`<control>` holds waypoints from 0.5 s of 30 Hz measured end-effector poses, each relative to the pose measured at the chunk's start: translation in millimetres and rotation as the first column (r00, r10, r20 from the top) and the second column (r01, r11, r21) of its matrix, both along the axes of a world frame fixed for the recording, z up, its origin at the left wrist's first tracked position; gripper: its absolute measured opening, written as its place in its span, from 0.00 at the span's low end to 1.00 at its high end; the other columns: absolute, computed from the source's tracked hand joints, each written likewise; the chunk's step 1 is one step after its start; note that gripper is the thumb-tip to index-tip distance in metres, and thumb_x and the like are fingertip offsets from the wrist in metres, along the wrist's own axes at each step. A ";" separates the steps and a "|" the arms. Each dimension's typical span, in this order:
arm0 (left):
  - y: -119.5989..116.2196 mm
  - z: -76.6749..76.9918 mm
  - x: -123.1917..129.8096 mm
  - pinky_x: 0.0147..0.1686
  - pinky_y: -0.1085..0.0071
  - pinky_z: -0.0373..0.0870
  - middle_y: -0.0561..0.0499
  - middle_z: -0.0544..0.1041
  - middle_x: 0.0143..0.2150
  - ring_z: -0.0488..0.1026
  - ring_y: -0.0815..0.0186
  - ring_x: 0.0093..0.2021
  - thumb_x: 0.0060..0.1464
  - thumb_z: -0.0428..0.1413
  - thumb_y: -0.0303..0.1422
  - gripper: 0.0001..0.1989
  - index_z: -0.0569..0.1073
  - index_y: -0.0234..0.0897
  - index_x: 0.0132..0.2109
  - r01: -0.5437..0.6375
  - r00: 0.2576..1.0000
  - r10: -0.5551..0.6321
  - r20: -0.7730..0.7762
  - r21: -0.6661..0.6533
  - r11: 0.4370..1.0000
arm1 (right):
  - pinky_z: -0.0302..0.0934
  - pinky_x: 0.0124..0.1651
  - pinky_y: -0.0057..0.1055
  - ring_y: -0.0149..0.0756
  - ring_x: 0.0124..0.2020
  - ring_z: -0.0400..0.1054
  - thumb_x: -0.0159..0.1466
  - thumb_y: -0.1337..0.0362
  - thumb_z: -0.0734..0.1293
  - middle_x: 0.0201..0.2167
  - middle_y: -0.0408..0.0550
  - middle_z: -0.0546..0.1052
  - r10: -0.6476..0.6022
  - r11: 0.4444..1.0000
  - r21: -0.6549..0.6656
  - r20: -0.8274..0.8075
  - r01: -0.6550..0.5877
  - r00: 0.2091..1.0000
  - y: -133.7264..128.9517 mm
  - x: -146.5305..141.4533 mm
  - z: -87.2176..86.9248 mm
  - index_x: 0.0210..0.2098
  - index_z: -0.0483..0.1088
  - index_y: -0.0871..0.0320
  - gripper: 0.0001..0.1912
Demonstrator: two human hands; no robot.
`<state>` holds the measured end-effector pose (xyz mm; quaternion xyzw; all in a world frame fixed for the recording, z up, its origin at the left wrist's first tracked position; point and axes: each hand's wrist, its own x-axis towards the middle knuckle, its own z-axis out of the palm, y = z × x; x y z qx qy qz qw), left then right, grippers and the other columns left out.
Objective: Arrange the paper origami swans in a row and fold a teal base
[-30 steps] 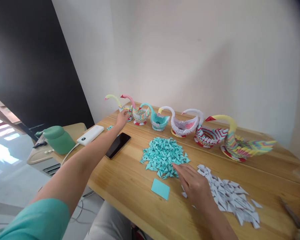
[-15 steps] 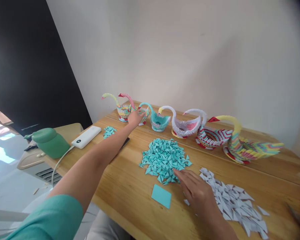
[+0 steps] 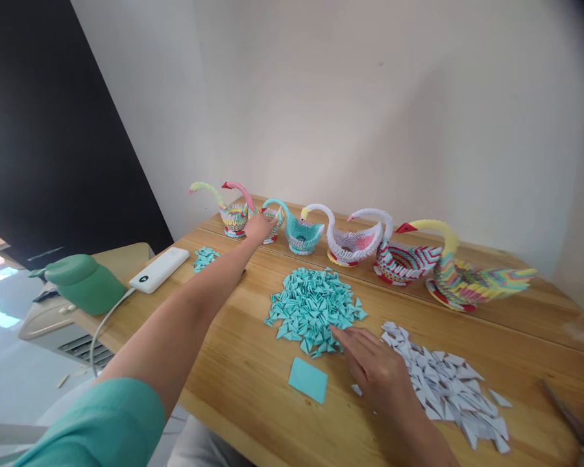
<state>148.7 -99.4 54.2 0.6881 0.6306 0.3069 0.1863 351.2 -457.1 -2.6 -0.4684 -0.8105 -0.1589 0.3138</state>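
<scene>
Along the back of the table [image 3: 253,373], our left hand [image 3: 259,226] has shifted from the lime-necked swan [image 3: 234,217] at the left end to the pink-necked swan [image 3: 246,196] beside it, so our reach now seems to concern that second one. Part of its body is hidden, and we cannot tell whether our fingers grip or merely touch it. Our right hand [image 3: 376,362], fingers together around nothing we can see, sits by the turquoise pieces [image 3: 316,305].

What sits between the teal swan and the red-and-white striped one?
One swan, seen in the head view: the pale lilac swan, yellow-headed, stands between the teal swan and the striped swan.
</scene>
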 end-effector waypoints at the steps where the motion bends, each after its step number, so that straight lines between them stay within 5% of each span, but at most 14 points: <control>1: 0.4 0.0 -0.3 0.50 0.52 0.74 0.36 0.82 0.38 0.79 0.41 0.50 0.61 0.57 0.50 0.20 0.82 0.39 0.35 0.000 1.000 0.000 0.005 -0.001 1.000 | 0.76 0.48 0.32 0.39 0.44 0.81 0.71 0.76 0.61 0.40 0.52 0.85 -0.002 1.000 -0.002 0.000 0.002 1.000 -0.1 -0.2 0.3 0.61 0.75 0.58 0.22; 10: -4.4 2.8 -1.6 0.52 0.50 0.72 0.35 0.82 0.41 0.78 0.38 0.52 0.61 0.58 0.49 0.19 0.82 0.38 0.37 0.022 0.999 -0.023 0.028 0.022 1.000 | 0.76 0.48 0.33 0.39 0.45 0.81 0.73 0.74 0.61 0.41 0.51 0.85 -0.031 0.999 -0.025 0.007 0.031 0.999 -0.8 1.8 -1.6 0.60 0.75 0.58 0.20; 15: 2.0 10.8 -38.8 0.51 0.53 0.73 0.37 0.82 0.39 0.78 0.41 0.53 0.64 0.55 0.53 0.22 0.82 0.39 0.39 -0.022 0.984 0.000 0.176 0.120 0.992 | 0.77 0.48 0.34 0.39 0.45 0.81 0.74 0.72 0.62 0.44 0.51 0.85 -0.043 0.999 0.007 -0.090 0.044 0.995 -4.0 -5.5 16.2 0.61 0.75 0.55 0.20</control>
